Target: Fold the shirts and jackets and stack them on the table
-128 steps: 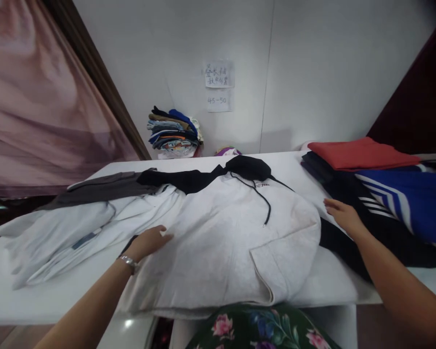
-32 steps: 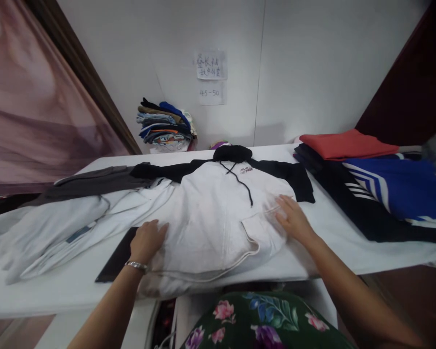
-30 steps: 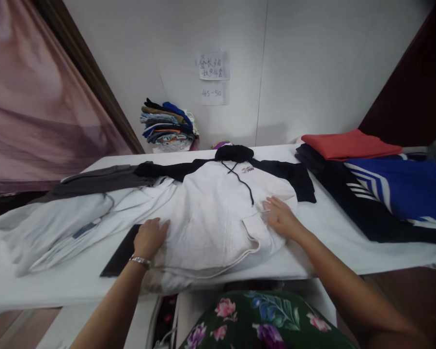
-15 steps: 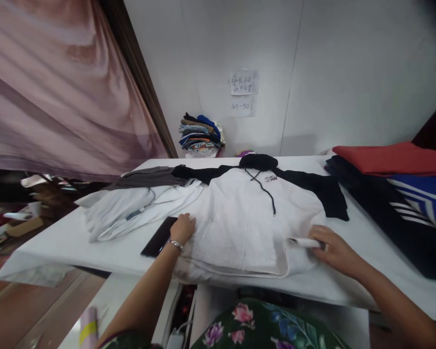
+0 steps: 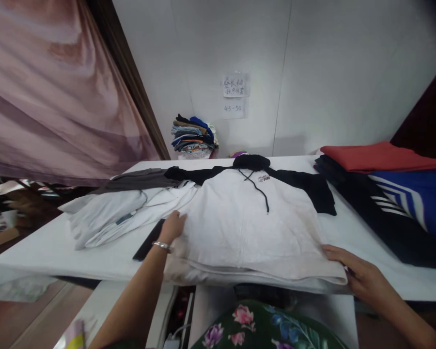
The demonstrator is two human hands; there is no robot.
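Note:
A white hoodie (image 5: 240, 218) with black sleeves, a black hood and a black drawstring lies front up on the table, its hem towards me. My left hand (image 5: 172, 226), with a bracelet at the wrist, has its fingers closed on the hoodie's left side edge. At the lower right corner, my right hand (image 5: 363, 274) grips the side edge near the hem, index finger along the top of the cloth. A dark flat phone-like object (image 5: 148, 241) lies beside my left wrist, partly covered by it.
White garments (image 5: 109, 215) and dark grey cloth (image 5: 138, 180) lie on the left of the white-covered table (image 5: 39, 252). On the right are red cloth (image 5: 380, 156), black striped clothing (image 5: 381, 218) and blue clothing (image 5: 421, 194). A folded clothes stack (image 5: 193, 137) stands by the wall.
The hoodie's lower right corner, folded back earlier, now lies spread outward. My right hand has moved down and to the right with it. My left hand stays at the left edge.

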